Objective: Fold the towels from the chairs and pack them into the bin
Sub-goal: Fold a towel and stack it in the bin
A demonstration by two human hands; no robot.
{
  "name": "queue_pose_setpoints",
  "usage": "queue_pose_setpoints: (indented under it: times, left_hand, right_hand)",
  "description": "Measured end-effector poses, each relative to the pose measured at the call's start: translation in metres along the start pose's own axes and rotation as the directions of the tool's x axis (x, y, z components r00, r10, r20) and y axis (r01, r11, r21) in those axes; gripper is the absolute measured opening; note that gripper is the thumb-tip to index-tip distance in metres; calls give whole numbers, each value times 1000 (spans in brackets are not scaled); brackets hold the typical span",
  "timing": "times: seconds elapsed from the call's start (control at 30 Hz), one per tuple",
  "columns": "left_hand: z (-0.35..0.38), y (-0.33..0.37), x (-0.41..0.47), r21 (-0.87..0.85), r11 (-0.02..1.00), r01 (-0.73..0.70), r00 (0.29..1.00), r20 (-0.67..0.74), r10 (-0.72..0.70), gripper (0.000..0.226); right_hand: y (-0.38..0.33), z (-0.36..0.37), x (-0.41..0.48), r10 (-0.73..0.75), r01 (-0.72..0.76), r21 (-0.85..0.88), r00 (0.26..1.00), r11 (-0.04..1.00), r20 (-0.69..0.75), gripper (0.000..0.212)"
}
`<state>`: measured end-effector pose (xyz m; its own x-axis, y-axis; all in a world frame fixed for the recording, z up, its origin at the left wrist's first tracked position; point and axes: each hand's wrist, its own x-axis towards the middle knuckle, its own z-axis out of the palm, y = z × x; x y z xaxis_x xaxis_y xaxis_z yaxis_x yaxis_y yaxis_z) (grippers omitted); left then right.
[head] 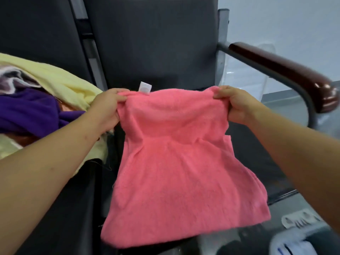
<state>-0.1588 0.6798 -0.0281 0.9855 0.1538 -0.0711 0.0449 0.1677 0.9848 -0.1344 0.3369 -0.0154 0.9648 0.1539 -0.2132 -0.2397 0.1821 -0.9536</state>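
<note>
— What have your fingers got?

— The fingers (119, 97) of my left hand (108, 107) pinch one top corner of the fluffy pink terry towel (174, 172), and my right hand (233, 105) pinches the other. The towel hangs spread between them in front of the dark grey padded chair (147, 43). Its small white label (145, 87) stands up at the far edge.

— Which step is that?

— Opening it out flat, I'd say, with the folding itself not yet begun. Next I should bring the two corners together, or lay it on the seat and halve it, keeping the edges level.

— And the rest?

— A heap lies on the left chair, a pale yellow towel (60, 78) over a purple towel (33, 111). A pale container (294, 243) shows near right. I cannot tell whether it is the bin.
</note>
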Motion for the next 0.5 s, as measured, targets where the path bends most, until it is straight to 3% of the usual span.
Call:
queue_pose_setpoints:
  times: [0.07, 0.13, 0.17, 0.2, 0.27, 0.3, 0.33, 0.37, 0.5]
  left_hand:
    - [3, 19, -24, 15, 995, 101, 992, 73, -102, 31]
    - [-1, 34, -48, 147, 964, 223, 948, 199, -250, 17]
    - [-6, 41, -61, 223, 938, 267, 892, 310, -328, 6]
    - [-11, 48, -74, 283, 911, 299, 807, 435, -400, 10]
    - [-22, 56, -92, 345, 878, 331, 626, 616, -478, 29]
    - [-23, 56, -97, 355, 877, 325, 581, 656, -481, 30]
    - [-22, 55, -101, 364, 879, 309, 579, 661, -477, 25]
    - [-18, 51, -102, 377, 881, 286, 622, 626, -470, 20]
    - [-1, 22, -93, 596, 797, 100, 908, 272, -318, 19]
  right_hand:
    - [-11, -6, -26, 24, -19, -81, 998, 996, 61, 35]
    - [-21, -9, -55, 173, -107, -311, 966, 944, 193, 29]
    - [-26, -11, -70, 277, -134, -446, 921, 885, 273, 22]
    - [-32, -14, -82, 383, -148, -547, 857, 824, 346, 16]
    - [-43, -18, -102, 497, -124, -624, 730, 771, 469, 17]
    - [-47, -19, -108, 509, -126, -618, 703, 776, 497, 19]
    - [-48, -17, -113, 507, -139, -607, 709, 782, 491, 17]
    - [-46, -15, -115, 498, -154, -608, 741, 779, 450, 14]
    - [-13, -14, -102, 400, -206, -761, 914, 615, 75, 10]
